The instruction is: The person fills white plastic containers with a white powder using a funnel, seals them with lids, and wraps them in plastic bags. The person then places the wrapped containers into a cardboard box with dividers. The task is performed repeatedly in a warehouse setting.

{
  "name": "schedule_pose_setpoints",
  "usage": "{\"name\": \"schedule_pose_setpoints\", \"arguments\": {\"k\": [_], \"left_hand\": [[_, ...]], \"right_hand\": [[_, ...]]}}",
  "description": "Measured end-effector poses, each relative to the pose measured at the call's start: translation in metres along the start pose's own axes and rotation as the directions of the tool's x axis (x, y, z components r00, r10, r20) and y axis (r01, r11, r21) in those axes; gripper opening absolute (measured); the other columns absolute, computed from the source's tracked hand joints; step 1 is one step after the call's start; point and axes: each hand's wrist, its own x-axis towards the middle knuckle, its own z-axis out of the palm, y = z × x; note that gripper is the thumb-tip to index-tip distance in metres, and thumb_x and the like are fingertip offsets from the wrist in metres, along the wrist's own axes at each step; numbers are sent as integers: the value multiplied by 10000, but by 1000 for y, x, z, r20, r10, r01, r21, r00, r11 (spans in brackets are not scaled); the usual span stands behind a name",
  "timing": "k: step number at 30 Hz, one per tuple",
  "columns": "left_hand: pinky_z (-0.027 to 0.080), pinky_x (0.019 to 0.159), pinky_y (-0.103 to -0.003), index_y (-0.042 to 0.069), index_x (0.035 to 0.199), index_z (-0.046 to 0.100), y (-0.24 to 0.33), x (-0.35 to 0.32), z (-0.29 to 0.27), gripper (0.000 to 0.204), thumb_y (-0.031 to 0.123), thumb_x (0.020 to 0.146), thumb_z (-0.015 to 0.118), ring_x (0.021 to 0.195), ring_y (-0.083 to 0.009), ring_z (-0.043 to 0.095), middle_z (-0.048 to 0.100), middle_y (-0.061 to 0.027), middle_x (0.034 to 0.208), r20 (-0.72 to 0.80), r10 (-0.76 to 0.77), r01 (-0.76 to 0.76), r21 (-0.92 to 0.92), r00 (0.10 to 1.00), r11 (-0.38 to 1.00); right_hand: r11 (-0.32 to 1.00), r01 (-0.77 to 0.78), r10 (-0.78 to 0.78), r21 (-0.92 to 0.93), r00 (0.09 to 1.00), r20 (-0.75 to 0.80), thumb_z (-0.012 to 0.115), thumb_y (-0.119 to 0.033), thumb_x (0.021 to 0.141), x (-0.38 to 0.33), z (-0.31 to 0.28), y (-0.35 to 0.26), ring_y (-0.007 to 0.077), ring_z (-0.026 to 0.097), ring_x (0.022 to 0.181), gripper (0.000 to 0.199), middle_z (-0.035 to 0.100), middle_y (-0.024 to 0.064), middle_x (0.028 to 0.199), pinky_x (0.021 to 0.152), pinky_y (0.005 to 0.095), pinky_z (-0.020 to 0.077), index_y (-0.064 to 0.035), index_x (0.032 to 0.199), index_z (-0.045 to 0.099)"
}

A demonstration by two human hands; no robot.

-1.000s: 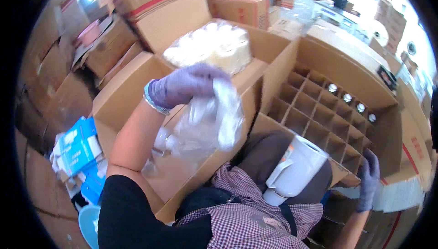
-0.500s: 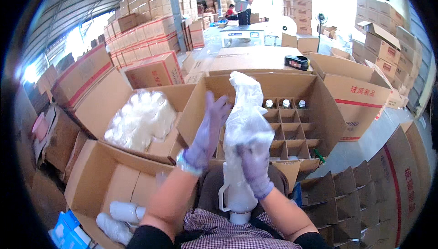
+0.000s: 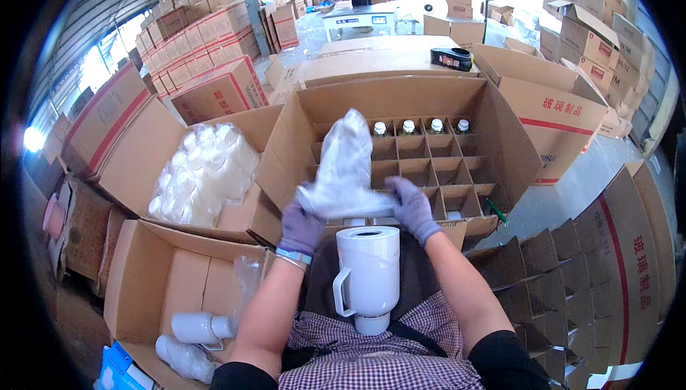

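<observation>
A see-through plastic bag (image 3: 344, 165) is stretched between my two gloved hands, its closed end pointing up and away from me. One side of its mouth is pinched in my left hand (image 3: 300, 231); the other side is gripped by my right hand (image 3: 412, 208). Below the bag, a white mug (image 3: 368, 265) with a side handle rests in my lap. Its wide end faces up and shows a dark round opening; its narrow end points toward me. The mug is outside the bag, and neither hand touches it.
Ahead stands a carton (image 3: 400, 90) with cardboard dividers and several capped bottles. Bagged white containers (image 3: 204, 172) fill a box at left. Two more white pieces (image 3: 200, 327) lie in the near-left box (image 3: 136, 283). Cardboard dividers (image 3: 550, 283) stand at right. A tape dispenser (image 3: 451, 59) sits beyond.
My left hand, open and apart from the bag before, now grips its edge. The bag has come down to the left, spread between both hands, and the mug stands uncovered. My view has tilted down.
</observation>
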Motion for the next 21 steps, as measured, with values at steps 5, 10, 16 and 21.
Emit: {"name": "schedule_pose_setpoints", "arguments": {"k": [5, 10, 16, 21], "left_hand": [[489, 801, -342, 39, 1010, 586, -70, -54, -50, 259, 258, 1036, 450, 864, -168, 564, 612, -45, 932, -32, -179, 180, 301, 983, 936], [490, 692, -340, 26, 950, 544, 52, -134, -10, 356, 328, 890, 722, 742, -172, 559, 593, -92, 828, 220, 13, -148, 607, 975, 781], [554, 700, -377, 22, 956, 673, 61, -178, -8, 345, 337, 849, 765, 754, -287, 712, 705, -175, 852, 325, -316, -12, 714, 891, 700], [554, 705, -337, 62, 1056, 706, 25, -132, 1, 201, 204, 982, 585, 791, -161, 657, 695, -24, 916, -1, -494, 491, 108, 869, 864]], "right_hand": [[985, -127, 107, 113, 980, 167, 694, -108, 826, -31, -7, -21, 321, 648, 847, 181, 637, 146, 877, 763, 394, 509, -45, 952, 581], [944, 9, -20, 331, 999, 30, 681, 6, 758, -104, -70, -89, 289, 589, 673, 125, 582, 127, 752, 630, 389, 484, -46, 776, 568], [963, 245, -268, 110, 885, 380, 777, -291, 766, -199, -88, -111, 340, 615, 964, 302, 635, 147, 979, 830, 464, 481, -98, 965, 656], [912, -246, 165, 328, 953, 254, 856, -471, 712, -194, -103, -164, 365, 596, 1159, 874, 598, 217, 1248, 1003, 438, 484, -13, 1370, 505]]}}
